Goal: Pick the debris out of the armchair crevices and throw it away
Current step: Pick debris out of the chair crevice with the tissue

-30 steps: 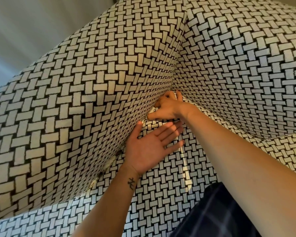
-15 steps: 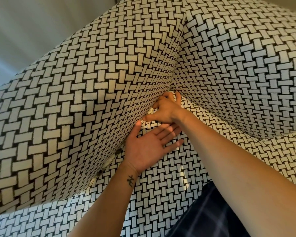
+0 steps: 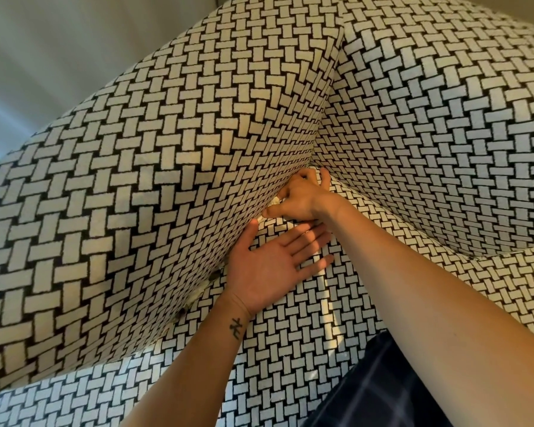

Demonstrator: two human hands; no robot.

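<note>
Down the side crevice (image 3: 184,311) of a patterned armchair (image 3: 136,180), two bare hands are at work.
Right hand (image 3: 299,198) pinches a pale scrap (image 3: 275,200) at the gap; left hand (image 3: 269,266) lies open, palm up, on the seat (image 3: 290,349). A weak pinch could drop the scrap back inside.

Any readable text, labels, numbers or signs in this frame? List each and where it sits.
None readable.
tattoo on the left wrist: small dark symbol, not legible.
armchair fabric: basketweave pattern only, no tag in view.
debris in the right hand: pale, no print shows.
</note>
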